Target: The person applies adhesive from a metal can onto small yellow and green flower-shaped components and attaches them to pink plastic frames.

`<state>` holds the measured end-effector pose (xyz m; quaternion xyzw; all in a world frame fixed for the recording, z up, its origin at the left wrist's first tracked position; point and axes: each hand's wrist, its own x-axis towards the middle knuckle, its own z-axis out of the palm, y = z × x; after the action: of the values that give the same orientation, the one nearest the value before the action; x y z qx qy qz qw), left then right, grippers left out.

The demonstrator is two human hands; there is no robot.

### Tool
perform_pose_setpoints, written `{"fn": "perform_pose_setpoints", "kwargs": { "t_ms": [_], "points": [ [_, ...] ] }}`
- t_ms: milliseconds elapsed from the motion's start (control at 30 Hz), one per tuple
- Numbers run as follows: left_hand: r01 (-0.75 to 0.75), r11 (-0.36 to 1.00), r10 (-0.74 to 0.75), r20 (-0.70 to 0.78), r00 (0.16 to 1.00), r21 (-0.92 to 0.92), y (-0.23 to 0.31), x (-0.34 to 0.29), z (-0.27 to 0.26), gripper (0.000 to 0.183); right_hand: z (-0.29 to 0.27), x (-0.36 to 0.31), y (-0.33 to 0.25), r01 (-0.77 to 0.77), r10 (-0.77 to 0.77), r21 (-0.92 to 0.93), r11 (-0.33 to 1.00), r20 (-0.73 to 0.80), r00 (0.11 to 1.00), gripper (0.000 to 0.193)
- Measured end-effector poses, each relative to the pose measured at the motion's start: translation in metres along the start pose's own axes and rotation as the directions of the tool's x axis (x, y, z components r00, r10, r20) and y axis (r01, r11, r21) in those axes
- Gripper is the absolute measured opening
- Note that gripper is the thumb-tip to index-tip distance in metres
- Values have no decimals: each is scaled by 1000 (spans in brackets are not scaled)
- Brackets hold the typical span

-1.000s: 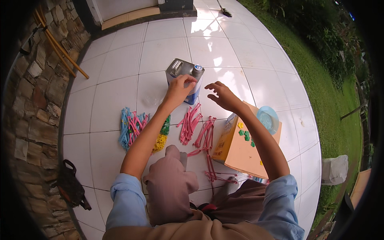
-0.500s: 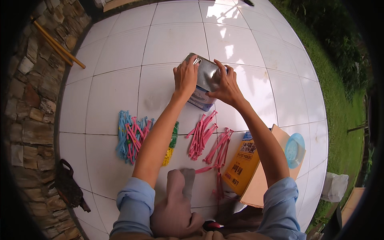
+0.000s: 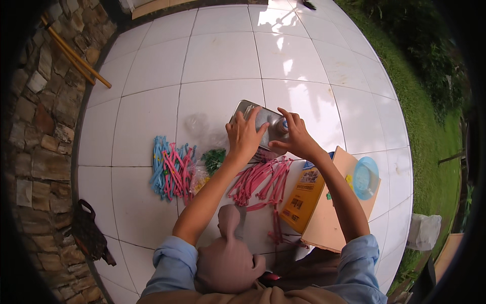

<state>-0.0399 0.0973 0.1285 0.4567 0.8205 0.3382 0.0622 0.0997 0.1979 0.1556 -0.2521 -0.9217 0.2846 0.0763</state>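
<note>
The person's brown-covered knee (image 3: 230,261) took up the near part of the tiled floor (image 3: 144,213). To its right, a cardboard box (image 3: 304,197) with a yellow side leaned out beneath the right forearm (image 3: 350,213), a pale blue dish (image 3: 364,180) on its tan top. A heap of pink strips (image 3: 253,182) lay ahead of the knee, and a bundle of blue and pink strips (image 3: 172,169) farther left. Between these, the left forearm (image 3: 207,197) partly covered some yellow pieces (image 3: 201,181); green pieces (image 3: 214,161) lay just beyond. Past the pink strips stood the metal can (image 3: 271,117), its near side largely hidden by the hands, so whether it touched the strips could not be told. Clear plastic (image 3: 197,124) lay left of it. At the far edge was a dark brush head (image 3: 309,4).

The left hand (image 3: 245,136) lay over the can's left part, fingers spread near the handle (image 3: 249,110), thumb apart from them. The right hand (image 3: 298,139) arched around the capped corner, index finger and thumb wide apart beside the cap (image 3: 283,124). How firmly either hand gripped could not be told.
</note>
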Motion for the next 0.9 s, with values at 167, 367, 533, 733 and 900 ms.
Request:
{"fn": "perform_pose_setpoints", "kwargs": {
  "t_ms": [167,367,533,733,900],
  "points": [
    [5,972,9,-56,998,236,10,-11,7,61,-12,0,-8,-48,11,-203,978,-180,984,47],
    [-5,971,22,-70,997,241,7,-9,11,60,-7,4,-13,-53,20,-178,983,-184,983,23],
    [-15,957,46,-101,994,291,5,-9,15,60,-7,-9,-12,82,-130,-233,969,-199,971,14],
    [20,954,-16,-18,1000,298,9,-6,15,60,-39,-58,-2,82,-63,28,996,-416,907,21],
    [29,954,-4,-83,997,297,0,-6,18,61,-61,-85,-5,-2,78,204,979,-365,928,25]
  ]
}}
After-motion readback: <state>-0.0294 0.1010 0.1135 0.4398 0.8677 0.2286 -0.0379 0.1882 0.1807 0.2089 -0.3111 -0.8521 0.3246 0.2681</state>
